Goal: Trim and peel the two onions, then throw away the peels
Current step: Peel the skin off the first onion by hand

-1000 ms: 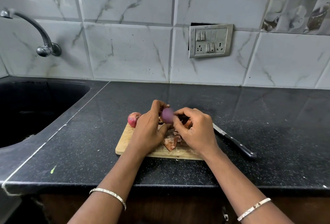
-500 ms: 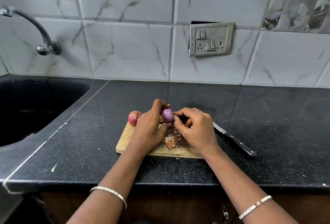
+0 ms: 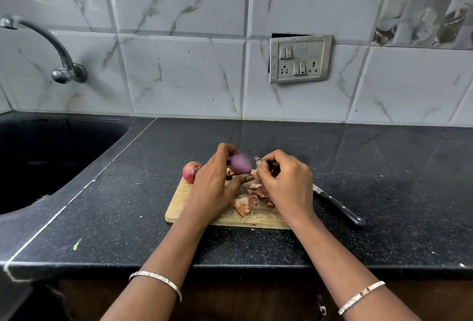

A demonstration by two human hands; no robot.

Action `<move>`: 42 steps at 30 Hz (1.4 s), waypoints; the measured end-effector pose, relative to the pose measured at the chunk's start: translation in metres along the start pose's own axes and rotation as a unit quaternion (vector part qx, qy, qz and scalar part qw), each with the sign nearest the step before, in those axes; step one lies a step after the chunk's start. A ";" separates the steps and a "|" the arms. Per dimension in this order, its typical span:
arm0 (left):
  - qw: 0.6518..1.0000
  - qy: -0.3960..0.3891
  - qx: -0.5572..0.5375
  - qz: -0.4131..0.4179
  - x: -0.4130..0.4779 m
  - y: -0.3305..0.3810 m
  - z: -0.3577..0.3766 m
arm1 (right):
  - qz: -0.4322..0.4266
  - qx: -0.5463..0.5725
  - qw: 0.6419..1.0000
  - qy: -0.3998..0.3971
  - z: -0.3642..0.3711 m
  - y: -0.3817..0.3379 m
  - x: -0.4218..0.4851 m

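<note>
- Gripping a small peeled purple onion (image 3: 240, 165) between thumb and curled fingers, the left hand (image 3: 213, 187) has it lifted just above the far side of the pale wooden cutting board (image 3: 179, 209). The side we can see is smooth, glossy violet with no brown skin on it.
- The right hand (image 3: 288, 183) is just beside it, fingers curled in, pinching a thin pale scrap of onion skin (image 3: 258, 160) right at the onion's right side. Can't tell if the scrap is attached to the onion or already off.
- The other one, a round reddish-pink onion (image 3: 190, 170) with its papery skin on, sits at the board's far left corner, right by the left hand. Honestly can't tell whether it's on the wood or on the counter.
- A heap of brown and pink peels (image 3: 243, 205) lies mid-board, between and partly under the two hands.
- Hard-to-see stuff: the held onion is blurred, so its root and tip ends don't read, and the left fingers cover its left side. The right hand hides most of the blade of the black-handled steel knife (image 3: 340, 210) lying on the black speckled countertop (image 3: 122, 218), right of the board.
- Directions: the held onion's long axis looks tilted, upper left to lower right, but with the blur I wouldn't swear to it. The unpeeled onion's dry end faces right, toward the left hand. The knife lies diagonally, handle near-right, blade end toward the board.
</note>
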State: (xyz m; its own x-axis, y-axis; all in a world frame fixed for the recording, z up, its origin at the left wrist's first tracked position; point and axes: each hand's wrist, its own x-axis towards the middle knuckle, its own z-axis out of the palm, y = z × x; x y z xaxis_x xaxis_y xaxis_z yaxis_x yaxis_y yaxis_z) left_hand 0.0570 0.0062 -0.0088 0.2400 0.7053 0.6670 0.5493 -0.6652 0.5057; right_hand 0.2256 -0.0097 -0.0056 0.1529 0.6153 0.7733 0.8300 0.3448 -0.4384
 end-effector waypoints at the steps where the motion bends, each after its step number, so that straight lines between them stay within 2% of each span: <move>1: 1.000 0.002 -0.001 -0.001 0.000 0.000 0.000 | 0.009 -0.004 1.000 0.002 -0.001 -0.001 0.000; 6: 1.000 -0.003 0.010 -0.004 0.000 -0.001 0.001 | 0.019 -0.028 0.999 -0.022 0.000 -0.002 0.000; 12: 1.000 -0.014 -0.004 -0.015 0.000 -0.001 -0.001 | -0.038 0.075 0.996 -0.044 -0.002 -0.002 0.001; 14: 1.000 -0.015 0.005 -0.009 0.000 0.001 -0.003 | -0.072 0.080 0.993 -0.056 -0.002 -0.002 0.000; 21: 0.999 -0.002 -0.030 -0.029 0.001 0.000 -0.004 | -0.092 0.112 0.987 -0.068 -0.002 -0.002 0.000; 28: 0.999 0.008 -0.024 -0.043 -0.001 -0.003 -0.005 | -0.078 0.147 0.984 -0.067 -0.001 -0.002 0.000; 36: 0.996 0.000 -0.071 -0.053 -0.001 -0.007 -0.002 | -0.035 0.180 0.981 -0.064 0.005 0.003 0.001; 42: 0.999 -0.016 -0.022 -0.020 0.000 -0.007 -0.002 | -0.022 0.194 0.978 -0.069 0.004 0.002 0.000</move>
State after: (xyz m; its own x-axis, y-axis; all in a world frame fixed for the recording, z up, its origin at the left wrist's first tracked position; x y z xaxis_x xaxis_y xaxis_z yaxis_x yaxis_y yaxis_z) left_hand 0.0512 0.0104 -0.0112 0.2437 0.7383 0.6289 0.5231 -0.6461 0.5558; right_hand 0.2250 -0.0062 -0.0081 0.0251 0.6747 0.7377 0.5634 0.6000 -0.5680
